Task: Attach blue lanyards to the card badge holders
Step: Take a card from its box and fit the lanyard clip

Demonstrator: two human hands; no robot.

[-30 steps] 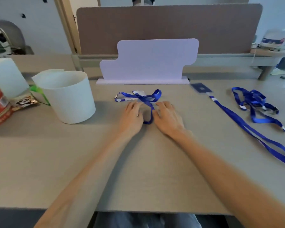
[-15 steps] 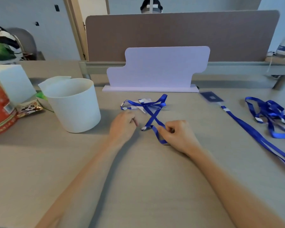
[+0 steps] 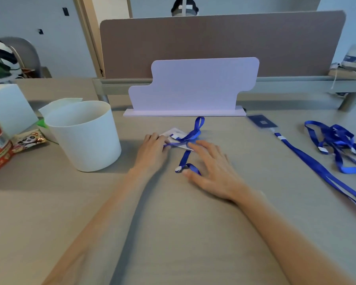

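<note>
The right hand [image 3: 211, 168], fisted half a second ago, is now spread flat on the blue lanyard [image 3: 185, 157], which runs from the counter's [image 3: 173, 233] near edge toward its far edge; the left hand [image 3: 152, 150] pinches the strap by the badge holder [image 3: 174, 133].

This is an office. A long desk [image 3: 173, 233] has a brown divider [image 3: 214, 42] standing at its back edge. Behind the divider, a doorway [image 3: 109, 9] and a grey wall [image 3: 56, 38] show.
</note>
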